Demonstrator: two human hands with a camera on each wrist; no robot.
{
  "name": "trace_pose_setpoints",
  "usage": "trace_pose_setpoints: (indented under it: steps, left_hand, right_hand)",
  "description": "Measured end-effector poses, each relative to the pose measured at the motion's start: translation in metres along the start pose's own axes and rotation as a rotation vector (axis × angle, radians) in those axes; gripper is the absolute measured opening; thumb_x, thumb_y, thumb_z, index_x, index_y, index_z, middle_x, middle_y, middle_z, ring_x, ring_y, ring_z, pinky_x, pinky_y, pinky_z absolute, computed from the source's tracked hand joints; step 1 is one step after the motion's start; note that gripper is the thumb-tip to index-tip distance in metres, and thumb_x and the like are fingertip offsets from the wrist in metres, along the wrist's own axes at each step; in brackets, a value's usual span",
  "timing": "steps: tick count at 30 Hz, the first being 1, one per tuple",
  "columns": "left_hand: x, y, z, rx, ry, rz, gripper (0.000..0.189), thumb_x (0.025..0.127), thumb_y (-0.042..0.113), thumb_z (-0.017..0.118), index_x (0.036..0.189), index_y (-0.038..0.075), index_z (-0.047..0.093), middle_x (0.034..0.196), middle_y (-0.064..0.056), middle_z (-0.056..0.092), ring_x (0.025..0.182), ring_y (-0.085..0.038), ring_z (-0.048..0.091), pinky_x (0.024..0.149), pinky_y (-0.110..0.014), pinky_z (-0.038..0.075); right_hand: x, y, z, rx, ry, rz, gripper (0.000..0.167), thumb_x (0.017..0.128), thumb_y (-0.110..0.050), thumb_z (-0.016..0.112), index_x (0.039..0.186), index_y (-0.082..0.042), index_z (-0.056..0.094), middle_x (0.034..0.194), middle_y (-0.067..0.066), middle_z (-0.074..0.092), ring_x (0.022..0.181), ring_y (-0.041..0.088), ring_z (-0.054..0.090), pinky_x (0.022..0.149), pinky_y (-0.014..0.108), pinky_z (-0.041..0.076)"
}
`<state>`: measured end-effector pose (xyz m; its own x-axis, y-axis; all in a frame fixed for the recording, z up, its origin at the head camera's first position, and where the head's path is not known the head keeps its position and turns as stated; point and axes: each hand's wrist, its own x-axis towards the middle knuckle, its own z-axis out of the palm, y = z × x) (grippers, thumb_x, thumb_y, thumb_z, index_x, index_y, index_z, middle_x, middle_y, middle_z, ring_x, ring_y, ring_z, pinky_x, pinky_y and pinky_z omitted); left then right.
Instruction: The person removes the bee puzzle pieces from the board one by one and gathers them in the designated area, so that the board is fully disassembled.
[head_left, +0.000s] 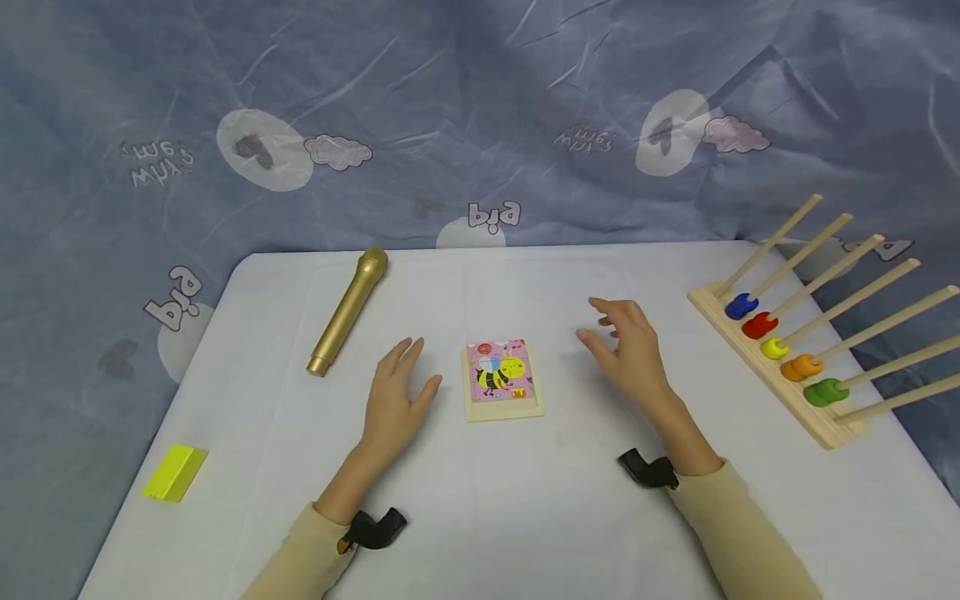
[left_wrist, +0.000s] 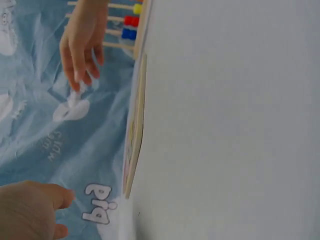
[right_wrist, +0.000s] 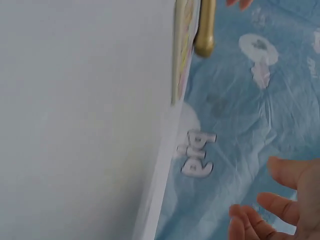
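While the left hand and right hand gape empty, the bee board lies between, long axis apparently forward, bee's head rightward.

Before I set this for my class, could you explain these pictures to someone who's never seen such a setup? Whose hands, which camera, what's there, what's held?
There is no machine: these are a person's bare left hand and right hand. The wide picture comes from a camera worn on the head, looking forward and down. The other two, where the scene appears turned sideways, come from cameras on the left and right wrists. On the white-covered table, from the person's left, are a bright yellow block, a gold microphone-shaped stick, a flat cream board with a bee picture, and a pale wooden peg rack with coloured beads. Neither hand holds anything.
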<state>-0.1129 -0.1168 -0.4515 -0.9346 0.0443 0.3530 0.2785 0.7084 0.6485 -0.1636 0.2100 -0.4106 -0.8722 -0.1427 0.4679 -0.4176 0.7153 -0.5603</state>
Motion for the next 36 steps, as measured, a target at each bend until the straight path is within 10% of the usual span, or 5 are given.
trace_pose_setpoints:
  steps: [12,36]
  left_hand:
    - [-0.010,0.013,0.048,-0.084,-0.041,-0.032,0.048,0.087,0.019,0.071,0.132,0.007,0.061,0.144,-0.020,0.048,0.139,-0.039,0.037,0.111,-0.061,0.027]
    - [-0.009,0.011,0.057,0.082,-0.055,0.043,0.038,0.086,0.026,0.071,0.122,0.013,0.070,0.143,-0.019,0.050,0.138,-0.040,0.036,0.109,-0.058,0.027]
  right_hand:
    - [0.018,-0.042,0.053,0.219,-0.260,0.141,0.039,0.089,-0.012,0.069,0.127,-0.002,0.062,0.098,0.013,0.061,0.086,0.025,0.063,0.079,0.037,0.054]
    - [0.019,-0.047,0.106,0.249,-0.353,0.095,0.030,0.088,-0.007,0.069,0.117,0.000,0.067,0.083,0.006,0.062,0.068,0.013,0.052,0.062,0.021,0.042]
